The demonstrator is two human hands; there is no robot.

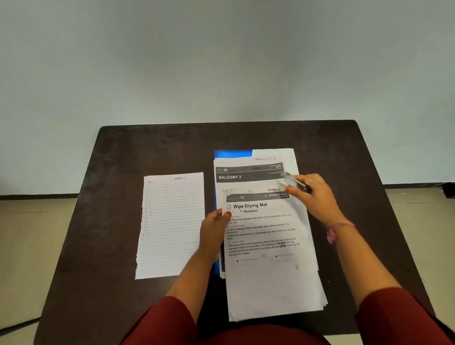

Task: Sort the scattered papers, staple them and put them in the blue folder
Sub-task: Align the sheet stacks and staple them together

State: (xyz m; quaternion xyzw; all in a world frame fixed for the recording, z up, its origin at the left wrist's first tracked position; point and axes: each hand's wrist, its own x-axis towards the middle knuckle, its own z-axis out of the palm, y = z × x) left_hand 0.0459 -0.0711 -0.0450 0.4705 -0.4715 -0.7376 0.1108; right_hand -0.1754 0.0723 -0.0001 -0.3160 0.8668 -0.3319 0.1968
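A stack of printed papers [268,271], its top sheet headed "Wipe Drying Mat", is lifted over the table's near middle. My left hand [215,231] pinches the stack's left edge. My right hand [312,197] grips a blurred metal stapler [292,181] at the stack's upper right corner. Under the stack lies another sheet headed "BALCONY 2" [247,175]. The blue folder [232,154] lies beneath these papers, with only its top left corner and left edge showing. A lined handwritten sheet [171,226] lies flat to the left.
The dark brown table [122,292] stands against a pale wall. Bare tabletop shows at the far left, far right and behind the papers. A dark object [452,190] sits on the floor at the right.
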